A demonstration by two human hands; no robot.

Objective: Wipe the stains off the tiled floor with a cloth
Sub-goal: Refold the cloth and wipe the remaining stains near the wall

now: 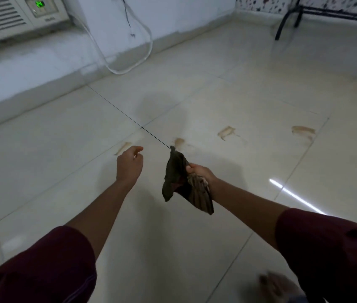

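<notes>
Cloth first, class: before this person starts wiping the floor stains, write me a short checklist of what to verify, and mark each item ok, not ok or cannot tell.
1. Cloth in a firm grip: ok, the right hand holds it bunched, hanging above the floor.
2. Left hand free: ok, it holds nothing.
3. Stains located: ok, four brown smears show: by the left hand, just beyond the cloth's tip, further right and far right.
4. Cloth touching the tiled floor: not ok, not yet.
5. Cloth damp: cannot tell.
</notes>
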